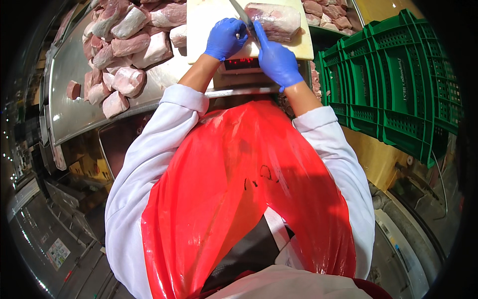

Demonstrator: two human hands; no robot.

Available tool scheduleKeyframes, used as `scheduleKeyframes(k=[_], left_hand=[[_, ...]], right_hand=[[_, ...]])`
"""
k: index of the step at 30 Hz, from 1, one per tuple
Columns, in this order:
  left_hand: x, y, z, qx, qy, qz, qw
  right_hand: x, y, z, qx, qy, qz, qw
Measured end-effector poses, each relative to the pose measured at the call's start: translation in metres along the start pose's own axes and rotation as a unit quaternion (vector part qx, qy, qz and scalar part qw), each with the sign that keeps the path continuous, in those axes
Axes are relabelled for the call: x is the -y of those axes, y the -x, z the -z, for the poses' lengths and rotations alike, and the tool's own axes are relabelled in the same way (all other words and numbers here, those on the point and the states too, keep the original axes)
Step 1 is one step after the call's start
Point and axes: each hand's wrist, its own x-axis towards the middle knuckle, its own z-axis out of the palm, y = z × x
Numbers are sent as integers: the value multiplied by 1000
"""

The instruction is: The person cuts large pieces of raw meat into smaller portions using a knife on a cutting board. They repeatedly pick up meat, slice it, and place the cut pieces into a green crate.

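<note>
My right hand [280, 62], in a blue glove, is wrapped round a knife [242, 12], with the index finger stretched along it. The blade points up and to the left, beside the near-left end of a pale pink piece of meat [279, 21]. That meat lies on a white cutting board [306, 42]. At the board's left part, my left hand [226, 39], also gloved in blue, has its fingers curled closed. Whatever may be in them is hidden.
Several cut meat pieces [130, 46] are heaped on a steel table [69, 112] at left. Right of me stand green perforated crates [368, 74]. A scale with a red lit display [240, 63] sits under the board's near edge. More meat [326, 12] lies at far right.
</note>
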Motion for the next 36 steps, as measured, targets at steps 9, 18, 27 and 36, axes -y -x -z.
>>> scheduleKeyframes(k=[9, 18, 27, 36], left_hand=[[36, 26, 16, -22, 66, 231, 971], [57, 7, 56, 107, 142, 213, 961], [94, -22, 75, 94, 200, 170, 960], [84, -49, 13, 66, 269, 180, 944]], right_hand=[[14, 89, 55, 182, 71, -40, 980], [28, 29, 27, -60, -67, -99, 991], [82, -20, -31, -22, 38, -217, 975], [151, 90, 14, 80, -7, -296, 952]])
